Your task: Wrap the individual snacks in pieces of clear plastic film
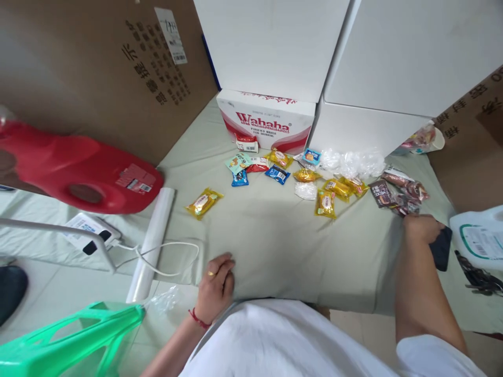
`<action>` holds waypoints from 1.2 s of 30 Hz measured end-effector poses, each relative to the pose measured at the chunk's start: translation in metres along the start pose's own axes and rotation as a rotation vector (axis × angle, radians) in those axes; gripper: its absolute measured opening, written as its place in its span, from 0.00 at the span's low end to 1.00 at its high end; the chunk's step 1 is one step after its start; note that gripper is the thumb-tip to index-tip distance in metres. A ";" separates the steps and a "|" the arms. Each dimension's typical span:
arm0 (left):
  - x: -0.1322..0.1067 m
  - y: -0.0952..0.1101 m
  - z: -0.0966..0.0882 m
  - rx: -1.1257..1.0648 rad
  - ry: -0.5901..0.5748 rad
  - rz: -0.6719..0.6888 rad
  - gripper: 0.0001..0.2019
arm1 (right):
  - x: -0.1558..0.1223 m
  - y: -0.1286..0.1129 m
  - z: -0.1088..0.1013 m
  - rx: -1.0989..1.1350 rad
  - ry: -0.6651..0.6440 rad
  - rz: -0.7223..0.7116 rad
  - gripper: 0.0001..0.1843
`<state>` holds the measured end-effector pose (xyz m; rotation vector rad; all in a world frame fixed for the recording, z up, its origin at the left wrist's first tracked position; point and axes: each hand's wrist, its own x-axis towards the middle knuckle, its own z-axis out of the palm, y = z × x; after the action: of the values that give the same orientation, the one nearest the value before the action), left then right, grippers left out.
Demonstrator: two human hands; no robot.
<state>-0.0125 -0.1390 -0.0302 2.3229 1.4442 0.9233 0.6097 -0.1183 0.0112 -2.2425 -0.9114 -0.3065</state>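
My right hand meets the brown packets toward the cloth's far right corner; I'd pinch a seam. Its grip I can't tell; my left hand lies loose, empty.

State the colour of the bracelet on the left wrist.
The bracelet is red; the head view shows it.

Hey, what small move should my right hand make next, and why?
I'd probably pinch the nearest brown packet with your right hand: its fingertips are right at that packet, whereas your left hand rests on the cloth, apart from the packets. I can't tell whether the right fingers grip it yet.
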 end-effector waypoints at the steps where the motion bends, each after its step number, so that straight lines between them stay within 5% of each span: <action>1: -0.002 0.001 0.001 0.013 0.021 0.038 0.12 | -0.003 -0.004 -0.001 -0.039 0.077 0.050 0.21; 4: -0.002 0.002 0.004 0.029 0.057 0.088 0.12 | -0.014 -0.035 0.001 -0.039 0.194 0.026 0.17; 8: 0.000 0.004 0.005 0.031 0.060 0.094 0.12 | -0.015 -0.119 0.038 0.177 -0.086 -0.326 0.18; 11: 0.001 0.006 0.005 -0.002 0.091 0.099 0.12 | -0.007 -0.177 0.082 0.191 -0.347 -0.334 0.18; 14: 0.002 0.007 0.001 -0.094 0.095 0.034 0.11 | -0.007 -0.209 0.106 0.147 -0.538 -0.291 0.10; 18: 0.007 0.010 -0.009 -0.353 0.042 -0.237 0.08 | -0.050 -0.216 0.088 0.530 -0.251 -0.098 0.10; 20: 0.017 0.018 -0.009 -0.566 -0.021 -0.432 0.06 | -0.098 -0.217 0.065 0.821 -0.247 0.110 0.12; 24: 0.056 0.053 0.011 -1.216 -0.189 -0.802 0.24 | -0.212 -0.226 0.023 1.013 -0.678 0.327 0.14; 27: 0.087 0.080 0.036 -1.520 -0.281 -0.914 0.38 | -0.263 -0.234 0.007 1.019 -0.914 0.357 0.16; 33: 0.108 0.084 0.061 -1.463 -0.175 -1.036 0.25 | -0.242 -0.220 0.000 1.270 -0.749 0.688 0.21; 36: 0.103 0.076 0.060 -1.445 -0.194 -1.030 0.24 | -0.226 -0.207 -0.003 1.362 -0.798 0.882 0.27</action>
<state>0.1111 -0.0779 0.0023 0.4875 0.9970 0.8409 0.3032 -0.1314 0.0183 -1.1498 -0.1711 1.2869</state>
